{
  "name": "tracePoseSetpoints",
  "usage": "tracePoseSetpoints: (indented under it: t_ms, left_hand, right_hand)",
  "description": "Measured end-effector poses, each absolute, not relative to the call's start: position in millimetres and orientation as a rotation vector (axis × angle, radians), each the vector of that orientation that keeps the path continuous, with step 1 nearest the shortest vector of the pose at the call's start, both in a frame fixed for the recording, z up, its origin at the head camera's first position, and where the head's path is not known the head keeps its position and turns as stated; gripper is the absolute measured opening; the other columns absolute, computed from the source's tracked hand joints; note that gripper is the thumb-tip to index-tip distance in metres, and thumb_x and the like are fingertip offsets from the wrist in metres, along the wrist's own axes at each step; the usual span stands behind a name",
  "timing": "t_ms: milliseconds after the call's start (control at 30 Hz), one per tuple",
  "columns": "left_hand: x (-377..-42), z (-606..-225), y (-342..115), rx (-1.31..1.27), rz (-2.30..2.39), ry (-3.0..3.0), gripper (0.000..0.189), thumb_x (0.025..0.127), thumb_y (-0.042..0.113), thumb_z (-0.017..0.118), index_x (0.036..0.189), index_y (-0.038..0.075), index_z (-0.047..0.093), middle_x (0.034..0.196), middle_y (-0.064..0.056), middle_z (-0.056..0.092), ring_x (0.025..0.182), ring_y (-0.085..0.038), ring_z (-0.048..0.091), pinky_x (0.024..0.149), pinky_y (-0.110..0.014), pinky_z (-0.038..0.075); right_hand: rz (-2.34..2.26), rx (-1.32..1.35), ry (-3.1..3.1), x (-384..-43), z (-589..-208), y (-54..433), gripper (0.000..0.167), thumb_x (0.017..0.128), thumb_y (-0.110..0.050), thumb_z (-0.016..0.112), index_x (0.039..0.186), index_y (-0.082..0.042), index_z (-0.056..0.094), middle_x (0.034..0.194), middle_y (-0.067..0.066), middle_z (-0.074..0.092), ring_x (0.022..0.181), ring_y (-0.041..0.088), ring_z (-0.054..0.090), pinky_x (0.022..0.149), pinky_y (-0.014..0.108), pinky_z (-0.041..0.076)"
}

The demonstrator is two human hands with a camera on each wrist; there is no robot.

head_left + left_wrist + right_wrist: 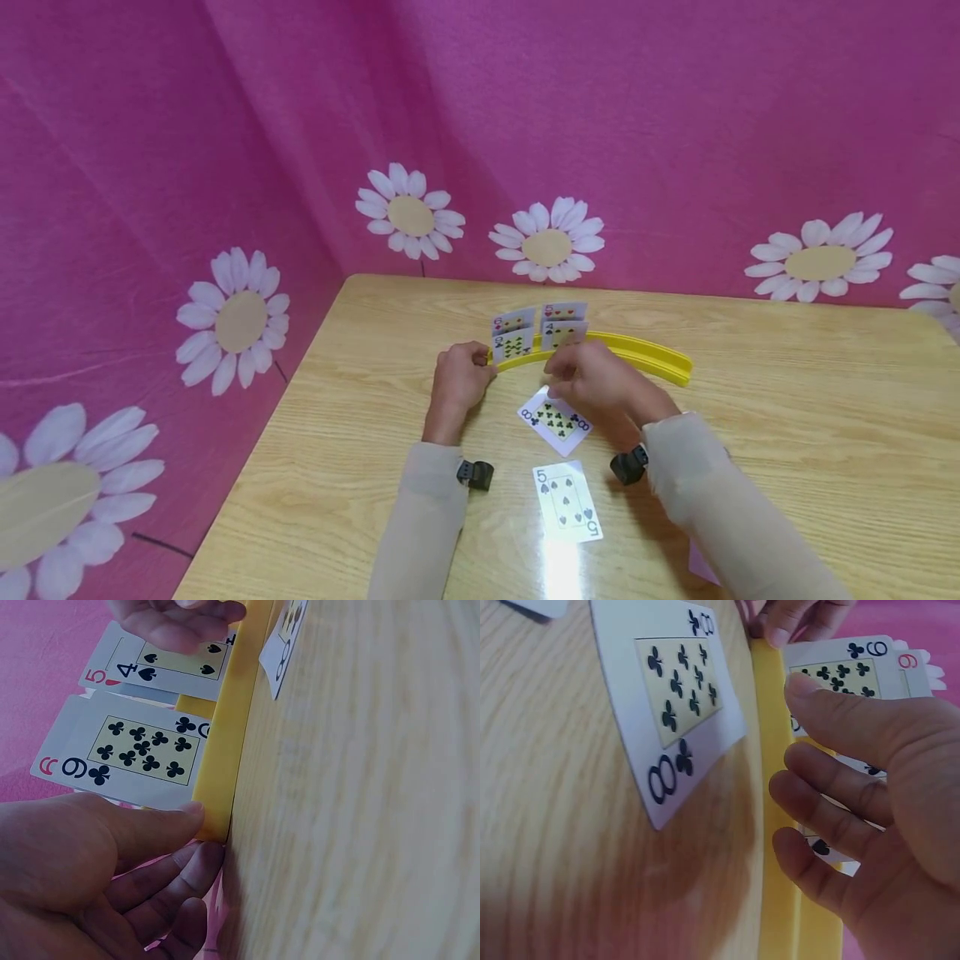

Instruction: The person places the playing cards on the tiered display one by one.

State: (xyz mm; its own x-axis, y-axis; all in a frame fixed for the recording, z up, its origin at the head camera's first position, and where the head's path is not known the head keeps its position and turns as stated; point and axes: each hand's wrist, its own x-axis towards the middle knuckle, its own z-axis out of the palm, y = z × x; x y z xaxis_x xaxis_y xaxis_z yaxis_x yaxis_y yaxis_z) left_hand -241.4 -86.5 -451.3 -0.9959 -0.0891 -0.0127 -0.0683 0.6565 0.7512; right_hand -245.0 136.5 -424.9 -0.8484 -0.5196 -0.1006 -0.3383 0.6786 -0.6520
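A curved yellow card holder [651,357] stands on the table, and my left hand [459,385] pinches its left end between thumb and fingers. Upright in it on the left is a nine of clubs [142,750] with a red six behind. Beside these stands a four of spades [564,335] in front of a five of hearts [564,311]. My right hand [596,379] hovers at the four of spades with loosely bent fingers, holding nothing, and partly covers that card in the wrist views. An eight of clubs [679,697] lies face up just in front of the holder.
Nearer my body, a five of spades [567,502] lies face up on the wooden table [315,467]. Part of a purple item [702,565] shows beside my right sleeve. A pink cloth [660,125] with daisies hangs behind the table and along its left side.
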Motion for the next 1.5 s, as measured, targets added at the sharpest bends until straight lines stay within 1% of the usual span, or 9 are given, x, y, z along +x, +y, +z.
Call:
tracePoseSetpoints:
  t_ms: [233,433,600,867,1100,1233,1500]
  left_hand:
    - [-240.6,-451.3,-86.5,0.134,-1.294,-2.835,0.031,0.088,0.008,0.077,0.118,0.003,0.072,0.099,-0.008,0.07,0.089,-0.018,0.063,0.08,-0.035,0.052]
    - [-241.2,-451.3,-86.8,0.114,-1.281,-2.828,0.031,0.088,0.007,0.077,0.118,0.002,0.072,0.098,-0.008,0.071,0.088,-0.018,0.064,0.079,-0.035,0.053]
    - [-241.7,-451.8,-86.9,0.119,-1.279,-2.828,0.032,0.087,0.007,0.078,0.118,0.002,0.072,0.098,-0.008,0.071,0.089,-0.017,0.064,0.079,-0.034,0.053]
    - [-242.4,-452.3,-86.3,0.128,-1.281,-2.836,0.032,0.087,0.008,0.078,0.118,0.003,0.072,0.098,-0.008,0.071,0.089,-0.017,0.065,0.079,-0.034,0.053]
    - [-242.3,-450.6,-86.3,0.149,-1.294,-2.845,0.033,0.087,0.007,0.078,0.119,0.002,0.071,0.099,-0.008,0.07,0.089,-0.017,0.064,0.08,-0.034,0.053]
    - [-241.8,-449.2,-85.6,0.156,-1.288,-2.852,0.033,0.087,0.007,0.078,0.12,0.002,0.071,0.099,-0.008,0.07,0.09,-0.018,0.064,0.081,-0.035,0.052]
    - [-241.8,-448.9,-86.1,0.154,-1.286,-2.851,0.033,0.086,0.006,0.078,0.118,0.002,0.072,0.097,-0.008,0.071,0.091,-0.02,0.064,0.082,-0.036,0.052]
  right_hand:
    - [-0.884,-0.694,2.58,-245.7,-431.1,132.4,0.025,0.087,-0.007,0.077,0.113,-0.008,0.074,0.103,0.0,0.069,0.089,0.018,0.06,0.085,0.04,0.053]
    - [-0.843,-0.66,2.539,-246.7,-433.3,128.5,0.03,0.085,-0.011,0.08,0.114,-0.01,0.074,0.096,-0.002,0.067,0.081,0.018,0.06,0.079,0.036,0.052]
    - [-0.779,-0.67,2.543,-248.5,-434.2,125.5,0.035,0.084,-0.013,0.082,0.117,-0.011,0.073,0.098,-0.002,0.067,0.083,0.018,0.059,0.08,0.035,0.052]
    - [-0.7,-0.702,2.551,-249.3,-433.9,122.6,0.04,0.081,-0.013,0.084,0.12,-0.01,0.072,0.106,0.0,0.066,0.084,0.017,0.059,0.082,0.035,0.052]
    - [-0.645,-0.74,2.581,-247.5,-434.5,121.5,0.039,0.082,-0.011,0.084,0.119,-0.009,0.072,0.105,0.001,0.064,0.084,0.016,0.058,0.082,0.035,0.052]
    - [-0.656,-0.722,2.582,-246.8,-435.3,121.5,0.037,0.082,-0.01,0.084,0.117,-0.01,0.073,0.104,0.001,0.064,0.084,0.017,0.058,0.081,0.035,0.052]
    - [-0.721,-0.673,2.599,-245.2,-437.3,122.3,0.034,0.08,-0.011,0.086,0.11,-0.012,0.071,0.092,-0.001,0.063,0.08,0.018,0.058,0.075,0.034,0.052]
